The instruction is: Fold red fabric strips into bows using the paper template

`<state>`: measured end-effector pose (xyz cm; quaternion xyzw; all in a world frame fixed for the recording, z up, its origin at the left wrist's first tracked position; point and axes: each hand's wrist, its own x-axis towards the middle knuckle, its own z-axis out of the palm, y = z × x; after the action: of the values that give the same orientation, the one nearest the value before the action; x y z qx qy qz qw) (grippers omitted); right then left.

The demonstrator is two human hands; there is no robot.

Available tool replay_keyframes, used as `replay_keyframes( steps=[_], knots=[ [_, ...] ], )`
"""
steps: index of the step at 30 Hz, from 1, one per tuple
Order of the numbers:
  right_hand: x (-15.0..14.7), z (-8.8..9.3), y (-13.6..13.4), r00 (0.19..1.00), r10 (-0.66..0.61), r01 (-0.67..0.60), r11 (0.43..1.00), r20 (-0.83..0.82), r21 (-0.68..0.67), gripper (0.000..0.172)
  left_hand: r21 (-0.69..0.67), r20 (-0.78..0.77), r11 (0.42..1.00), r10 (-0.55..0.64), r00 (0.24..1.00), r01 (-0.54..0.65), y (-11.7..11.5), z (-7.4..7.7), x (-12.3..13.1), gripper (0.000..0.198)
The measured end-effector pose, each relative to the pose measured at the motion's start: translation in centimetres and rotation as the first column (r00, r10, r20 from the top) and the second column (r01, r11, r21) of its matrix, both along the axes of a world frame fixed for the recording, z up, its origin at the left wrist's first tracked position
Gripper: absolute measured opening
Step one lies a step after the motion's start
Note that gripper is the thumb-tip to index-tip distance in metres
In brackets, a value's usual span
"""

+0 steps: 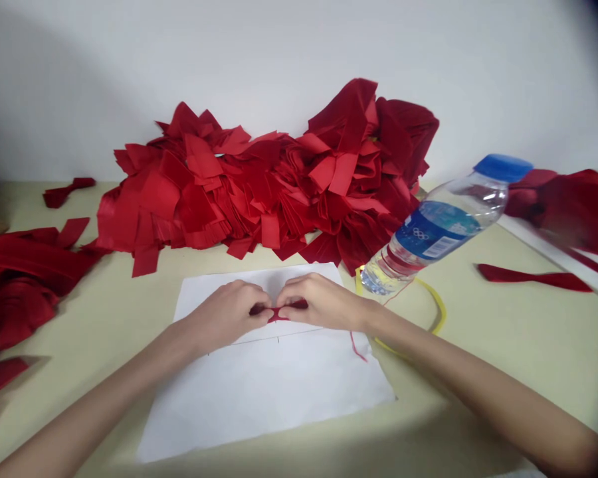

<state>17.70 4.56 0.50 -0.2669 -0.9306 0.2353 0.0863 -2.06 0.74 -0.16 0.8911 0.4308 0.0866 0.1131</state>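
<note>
A small piece of red ribbon (pixel 279 315) is pinched between my two hands, just above a white paper sheet (pixel 259 398) marked with a ruled line and short ticks. My left hand (pixel 234 307) is closed on the ribbon's left part, thumb and fingertips together. From the other side my right hand (pixel 319 302) grips it the same way, the fingertips of both hands close together. Most of the ribbon is hidden by the fingers. A red thread (pixel 357 348) trails over the paper's right edge, below my right wrist.
Behind the paper lies a big heap of red ribbon pieces (pixel 259 192). More red ribbon (pixel 24 285) lies at left. A water bottle (pixel 433 226) leans at right beside a yellow loop (pixel 441 302). A pinched ribbon strip (pixel 533 277) rests farther right.
</note>
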Motion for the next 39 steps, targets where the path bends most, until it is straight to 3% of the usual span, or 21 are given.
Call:
replay_keyframes(
  steps=[6,11,13,15,18,21,26,33,36,39],
  knots=[
    [-0.4,-0.6,0.7,1.0,-0.018,0.018,1.0,-0.009,-0.002,0.006,-0.023,0.006,1.0,0.017,1.0,-0.017,0.0,-0.3,0.0,0.028],
    [-0.2,-0.8,0.1,1.0,-0.006,0.007,0.998,-0.012,0.062,0.006,0.207,-0.056,0.976,-0.062,0.997,0.072,-0.6,-1.0,0.2,0.024],
    [0.0,-1.0,-0.1,0.999,0.032,-0.029,0.988,-0.014,0.151,0.011,0.264,-0.073,0.96,-0.075,0.995,0.092,-0.8,-1.4,0.3,0.025],
    [0.2,-1.4,-0.2,0.996,0.094,-0.09,0.943,0.001,0.319,0.015,0.299,-0.088,0.946,-0.106,0.99,0.128,-1.1,-1.8,0.2,0.027],
    [0.7,-2.2,-0.6,0.985,0.17,-0.163,0.833,0.036,0.529,0.02,0.413,-0.149,0.883,-0.174,0.973,0.222,-1.6,-2.2,0.0,0.027],
    [1.0,-2.6,-1.1,0.975,0.217,-0.198,0.772,0.042,0.604,0.024,0.503,-0.193,0.817,-0.213,0.958,0.282,-2.1,-2.5,-0.2,0.029],
    [1.1,-2.7,-1.9,0.957,0.27,-0.264,0.645,0.11,0.717,0.024,0.575,-0.229,0.757,-0.215,0.949,0.31,-2.6,-2.8,-0.2,0.029],
    [1.2,-2.7,-1.9,0.946,0.279,-0.3,0.558,0.166,0.774,0.025,0.625,-0.19,0.711,-0.264,0.946,0.324,-2.7,-3.3,-0.9,0.02],
    [1.4,-2.7,-1.8,0.931,0.323,-0.329,0.545,0.169,0.771,0.023,0.616,-0.175,0.716,-0.283,0.943,0.329,-2.9,-3.2,-1.0,0.019],
    [1.5,-2.6,-1.8,0.942,0.308,-0.302,0.615,0.131,0.728,0.023,0.578,-0.13,0.764,-0.259,0.957,0.285,-3.1,-3.2,-0.9,0.024]
  ],
)
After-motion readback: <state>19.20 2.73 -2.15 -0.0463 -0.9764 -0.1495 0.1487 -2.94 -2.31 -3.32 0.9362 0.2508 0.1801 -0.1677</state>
